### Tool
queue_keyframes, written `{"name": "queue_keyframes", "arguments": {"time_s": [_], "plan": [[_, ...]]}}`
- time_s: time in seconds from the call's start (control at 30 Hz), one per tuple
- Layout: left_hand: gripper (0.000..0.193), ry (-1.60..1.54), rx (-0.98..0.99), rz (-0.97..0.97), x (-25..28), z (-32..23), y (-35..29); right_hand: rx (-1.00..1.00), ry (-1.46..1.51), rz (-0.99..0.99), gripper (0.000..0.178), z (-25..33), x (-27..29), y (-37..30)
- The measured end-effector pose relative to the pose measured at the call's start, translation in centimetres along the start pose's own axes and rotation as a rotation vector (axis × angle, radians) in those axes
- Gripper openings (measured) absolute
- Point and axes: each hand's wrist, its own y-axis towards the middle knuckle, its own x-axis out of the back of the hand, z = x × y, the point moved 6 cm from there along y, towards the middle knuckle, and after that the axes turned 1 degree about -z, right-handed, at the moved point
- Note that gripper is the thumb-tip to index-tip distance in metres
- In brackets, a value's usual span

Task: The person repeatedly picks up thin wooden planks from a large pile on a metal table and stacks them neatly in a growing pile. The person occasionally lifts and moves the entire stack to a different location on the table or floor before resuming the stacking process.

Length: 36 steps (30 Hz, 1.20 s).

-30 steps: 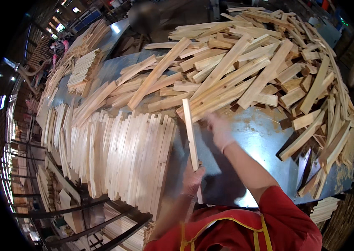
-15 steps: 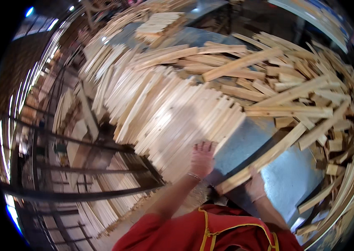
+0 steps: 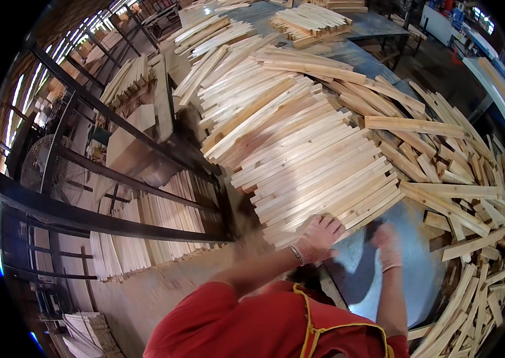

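Note:
A long row of pale wooden slats (image 3: 312,173) lies side by side on a metal table (image 3: 407,286). My left hand (image 3: 319,236), gloved, lies flat with fingers spread on the near ends of that row. My right hand (image 3: 386,246), also gloved and blurred, is over the bare metal just past the row's last slat. I see nothing in it, though its fingers are unclear. A loose jumble of slats (image 3: 461,197) covers the table to the right.
A dark steel rack (image 3: 103,218) on the left holds stacked slats (image 3: 145,232). A fan (image 3: 49,173) stands behind it. More slat stacks (image 3: 312,18) sit on a far table. Loose slats (image 3: 479,298) crowd the table's lower right edge.
The slat held upright a second ago is no longer in my hands. My left hand has come down onto the row's near ends, and my view has swung left.

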Motion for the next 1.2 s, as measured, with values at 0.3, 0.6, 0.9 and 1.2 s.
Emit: {"name": "queue_keyframes", "arguments": {"time_s": [0.3, 0.6, 0.9, 1.2], "plan": [[0.058, 0.034, 0.143, -0.147, -1.7, 5.2, -0.5, 0.09, 0.549, -0.729, 0.049, 11.1, 18.6, 12.6], [0.087, 0.191, 0.777, -0.23, 9.0, 30.9, -4.8, 0.317, -0.033, -0.644, 0.064, 10.4, 3.1, -7.1], [0.075, 0.117, 0.851, 0.088, 10.3, 42.9, -2.8, -0.189, -0.421, -0.22, 0.081, -1.8, -14.3, -7.8], [0.074, -1.827, 0.614, -0.01, 6.8, 34.6, -4.1, 0.175, -0.158, -0.384, 0.076, 6.9, -21.0, -8.4]]}}
